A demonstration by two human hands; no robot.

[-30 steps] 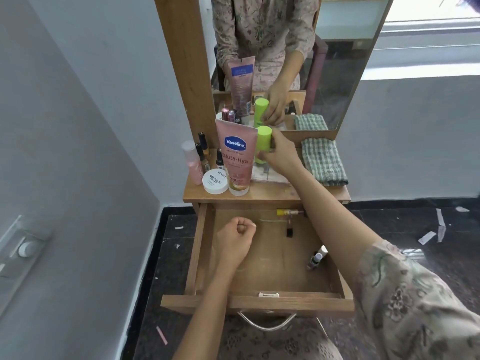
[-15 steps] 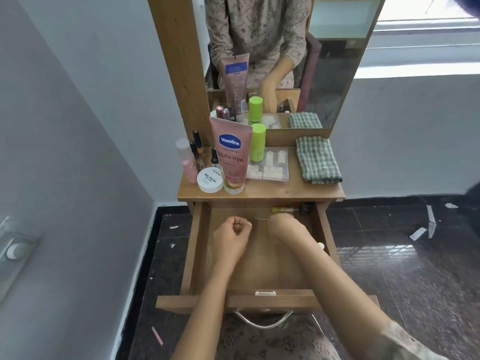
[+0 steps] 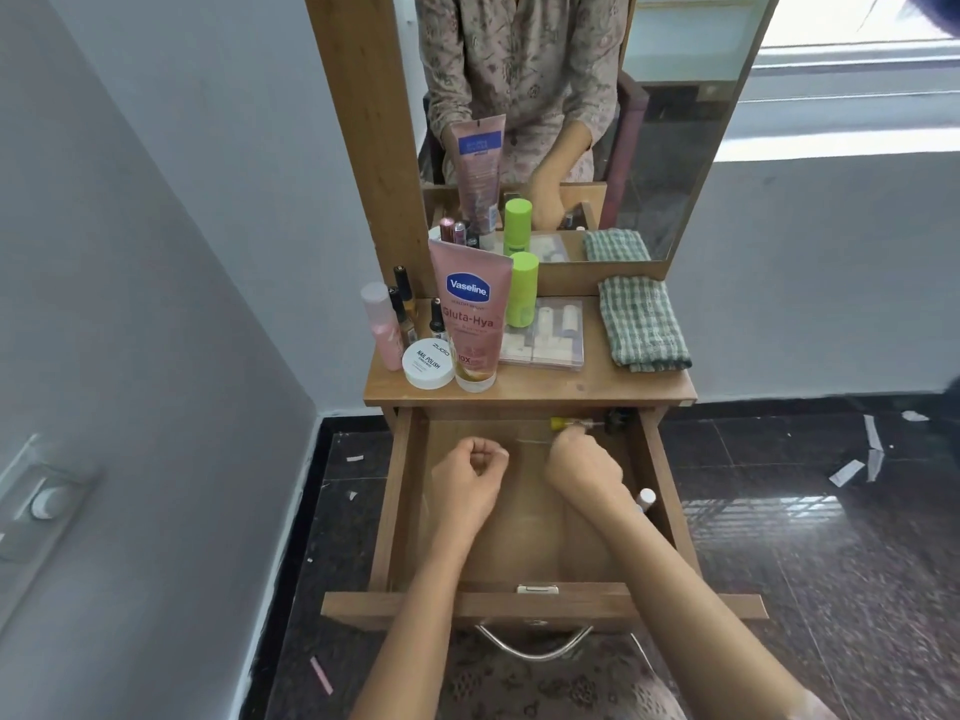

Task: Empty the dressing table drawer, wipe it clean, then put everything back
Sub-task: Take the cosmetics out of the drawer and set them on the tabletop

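While the drawer (image 3: 402, 511) stands pulled out, stage: we judge the emptying to be part done, with small items left inside.
Drawer build: plain matt wood, a flat floor with boxy walls, and a curved metal handle at the front.
Left hand (image 3: 467, 480): clenched in a fist over the left half of the drawer floor; we see nothing in it.
Yellow-capped tool (image 3: 563, 422): a slim stick with glossy yellow plastic at its left end and a dark knob at its right. It lies against the back wall, its long axis running left to right, across the line of reach.
Right hand (image 3: 584, 467): the nearer hand, knuckles up, reaching to the tool. Its fingers are hidden behind the back of the hand, so we cannot tell whether they pinch the tool.
Key relation: the tool lies directly ahead of the right hand and well right of the left fist. We judge that a pinch across the thin shaft suits it.
White-capped bottle (image 3: 647, 497): small and smooth, beside the right wall, partly hidden by the right forearm, not yet taken out.
Checked cloth (image 3: 641, 324): folded green-and-white weave on the right of the tabletop. We judge it to be the wiper.
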